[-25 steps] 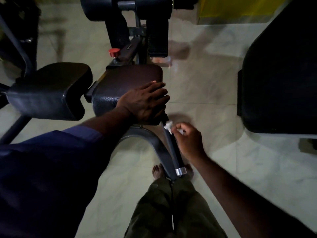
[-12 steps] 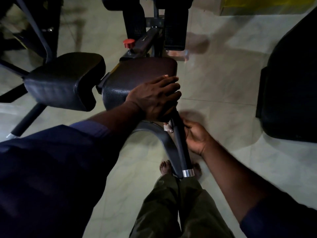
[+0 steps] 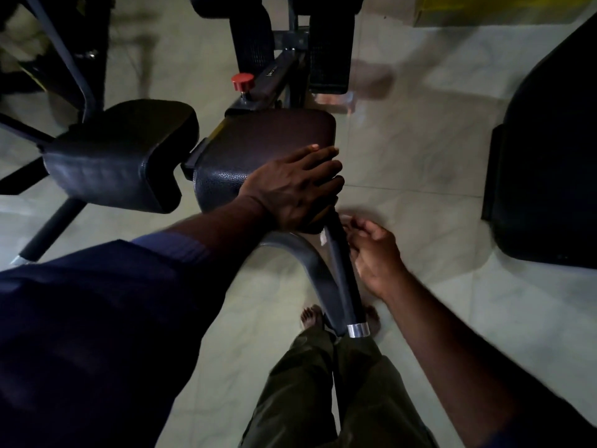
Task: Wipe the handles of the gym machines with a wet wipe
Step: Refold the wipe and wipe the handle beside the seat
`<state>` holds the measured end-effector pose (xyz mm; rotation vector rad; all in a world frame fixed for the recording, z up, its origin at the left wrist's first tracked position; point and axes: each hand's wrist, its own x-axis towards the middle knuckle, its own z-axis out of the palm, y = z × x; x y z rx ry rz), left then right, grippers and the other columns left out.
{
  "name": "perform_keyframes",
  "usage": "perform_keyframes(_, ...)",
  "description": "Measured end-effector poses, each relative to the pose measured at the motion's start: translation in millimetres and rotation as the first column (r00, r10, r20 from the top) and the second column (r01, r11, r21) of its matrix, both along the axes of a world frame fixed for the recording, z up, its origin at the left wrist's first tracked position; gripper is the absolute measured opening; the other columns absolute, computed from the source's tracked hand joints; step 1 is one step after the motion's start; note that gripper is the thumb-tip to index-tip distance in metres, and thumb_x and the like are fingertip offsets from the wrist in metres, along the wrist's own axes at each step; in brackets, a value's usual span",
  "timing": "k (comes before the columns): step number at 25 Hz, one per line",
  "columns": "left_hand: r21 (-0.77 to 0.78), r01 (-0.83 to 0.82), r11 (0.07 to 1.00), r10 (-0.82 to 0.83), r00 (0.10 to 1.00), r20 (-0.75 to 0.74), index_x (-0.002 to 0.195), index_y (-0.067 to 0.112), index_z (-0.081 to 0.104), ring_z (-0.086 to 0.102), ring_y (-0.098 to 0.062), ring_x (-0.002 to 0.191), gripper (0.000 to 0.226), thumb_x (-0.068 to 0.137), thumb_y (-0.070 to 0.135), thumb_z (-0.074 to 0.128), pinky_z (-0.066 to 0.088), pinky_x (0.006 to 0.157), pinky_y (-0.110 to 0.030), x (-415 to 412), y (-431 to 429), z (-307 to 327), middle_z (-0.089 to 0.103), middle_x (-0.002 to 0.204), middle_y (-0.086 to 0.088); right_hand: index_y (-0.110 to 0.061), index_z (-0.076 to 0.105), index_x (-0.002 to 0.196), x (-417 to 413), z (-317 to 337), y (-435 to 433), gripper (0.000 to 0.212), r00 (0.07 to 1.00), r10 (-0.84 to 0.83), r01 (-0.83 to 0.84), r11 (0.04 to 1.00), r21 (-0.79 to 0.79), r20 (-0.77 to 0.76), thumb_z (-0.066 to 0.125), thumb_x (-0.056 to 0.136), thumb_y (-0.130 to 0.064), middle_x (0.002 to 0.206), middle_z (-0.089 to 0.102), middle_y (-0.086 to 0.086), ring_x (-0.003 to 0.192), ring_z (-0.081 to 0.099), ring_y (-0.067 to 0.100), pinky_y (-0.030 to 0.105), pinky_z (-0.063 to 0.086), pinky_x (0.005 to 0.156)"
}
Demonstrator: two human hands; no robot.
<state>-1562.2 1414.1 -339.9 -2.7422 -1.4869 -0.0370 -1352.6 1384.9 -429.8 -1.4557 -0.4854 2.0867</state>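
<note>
A black foam handle (image 3: 343, 279) with a silver end cap (image 3: 358, 329) slants down from under a dark seat pad (image 3: 258, 140). My right hand (image 3: 374, 253) curls round the upper part of the handle from the right. A small white bit of the wet wipe (image 3: 322, 237) shows on the handle's left side; the rest is hidden behind the handle and my fingers. My left hand (image 3: 290, 189) lies flat on the near right corner of the seat pad, fingers straight.
A second black pad (image 3: 113, 156) sits to the left, with a red knob (image 3: 241, 80) behind the seat. A curved grey frame tube (image 3: 300, 253) runs beside the handle. A large dark machine part (image 3: 549, 156) stands at the right on pale floor tiles. My bare feet stand below the handle.
My right hand went from pinching the wipe at the handle's top to wrapping round the handle and sliding slightly down it. My left hand stayed on the pad.
</note>
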Motion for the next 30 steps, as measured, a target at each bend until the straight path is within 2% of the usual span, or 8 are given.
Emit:
perform_keyframes(2, 0.021, 0.007, 1.000, -0.008, 1.000, 0.021, 0.118, 0.006, 0.069, 0.052, -0.039, 0.138, 0.040, 0.104, 0.036, 0.046, 0.038, 0.117, -0.049, 0.4, -1.1, 0.3, 0.065, 0.130, -0.018, -0.013, 0.076, 0.102, 30.6, 28.9, -32.5, 0.015, 0.932, 0.136, -0.235, 0.932, 0.274, 0.335, 0.074, 0.091, -0.003, 0.094, 0.079, -0.001, 0.085, 0.075, 0.010, 0.029, 0.058, 0.075)
perform_keyframes(4, 0.042, 0.014, 0.999, -0.015, 0.999, 0.034, 0.117, 0.006, 0.069, 0.053, -0.039, 0.137, 0.040, 0.104, 0.035, 0.044, 0.038, 0.116, -0.049, 0.2, 0.0, -0.5, 0.065, 0.128, -0.018, -0.017, 0.080, 0.095, 61.6, 53.8, -64.1, 0.017, 0.780, 0.188, -0.535, 0.695, 0.480, 0.597, 0.080, 0.087, -0.002, 0.097, 0.077, -0.005, 0.092, 0.074, 0.008, 0.029, 0.059, 0.081)
perform_keyframes(7, 0.005, 0.023, 1.000, -0.023, 1.000, 0.008, 0.119, 0.008, 0.068, 0.050, -0.038, 0.140, 0.043, 0.106, 0.037, 0.040, 0.036, 0.119, -0.049, -2.1, -0.8, -0.6, 0.064, 0.130, -0.016, -0.012, 0.079, 0.105, 54.5, 55.5, -46.2, 0.020, 0.697, 0.101, -0.700, 0.311, 0.643, 0.710, 0.073, 0.092, 0.002, 0.108, 0.070, 0.000, 0.103, 0.069, 0.008, 0.024, 0.056, 0.090)
perform_keyframes(9, -0.023, 0.028, 0.999, -0.028, 1.000, -0.007, 0.119, 0.009, 0.067, 0.048, -0.037, 0.142, 0.044, 0.107, 0.040, 0.038, 0.034, 0.119, -0.049, -2.5, -0.4, -2.8, 0.063, 0.131, -0.015, -0.009, 0.077, 0.106, 23.5, 47.2, -14.2, 0.018, 0.640, 0.032, -0.765, 0.116, 0.633, 0.767, 0.068, 0.094, 0.001, 0.108, 0.067, 0.005, 0.105, 0.065, 0.020, 0.031, 0.055, 0.090)
perform_keyframes(12, -0.025, 0.045, 0.999, -0.045, 0.999, 0.021, 0.114, 0.011, 0.067, 0.048, -0.037, 0.140, 0.044, 0.107, 0.042, 0.036, 0.035, 0.118, -0.050, -4.9, 0.5, -5.4, 0.063, 0.127, -0.014, -0.011, 0.074, 0.104, 5.3, 43.2, -0.6, 0.020, 0.486, 0.040, -0.873, 0.067, 0.483, 0.873, 0.057, 0.093, -0.010, 0.108, 0.064, 0.007, 0.103, 0.061, 0.028, 0.041, 0.055, 0.087)
perform_keyframes(18, 0.017, 0.094, 0.995, -0.095, 0.993, 0.071, 0.103, 0.012, 0.066, 0.053, -0.042, 0.131, 0.040, 0.105, 0.038, 0.036, 0.038, 0.112, -0.053, -8.7, 1.5, -5.3, 0.064, 0.111, -0.015, -0.011, 0.073, 0.113, 48.3, 77.7, -74.6, 0.031, 0.277, 0.082, -0.938, -0.191, 0.288, 0.957, 0.048, 0.095, -0.013, 0.118, 0.064, 0.010, 0.110, 0.061, 0.025, 0.034, 0.054, 0.096)
perform_keyframes(24, -0.015, 0.126, 0.992, -0.125, 0.991, 0.043, 0.106, 0.011, 0.066, 0.051, -0.043, 0.130, 0.046, 0.106, 0.041, 0.031, 0.038, 0.110, -0.053, -10.3, 0.9, -0.5, 0.064, 0.113, -0.015, -0.012, 0.071, 0.108, -14.6, 58.7, -33.1, 0.023, 0.155, -0.123, -0.988, -0.026, 0.153, 0.980, 0.056, 0.090, -0.011, 0.104, 0.058, 0.012, 0.096, 0.057, 0.030, 0.041, 0.055, 0.075)
perform_keyframes(30, -0.051, 0.123, 0.991, -0.124, 0.992, -0.017, 0.108, 0.008, 0.067, 0.051, -0.046, 0.128, 0.052, 0.108, 0.043, 0.028, 0.038, 0.108, -0.054, -8.3, 1.7, 2.2, 0.064, 0.112, -0.017, -0.009, 0.069, 0.105, 43.4, 97.7, -140.5, 0.026, 0.106, -0.068, -0.993, -0.062, 0.102, 0.992, 0.052, 0.087, 0.000, 0.112, 0.064, 0.009, 0.101, 0.059, 0.028, 0.036, 0.057, 0.077)
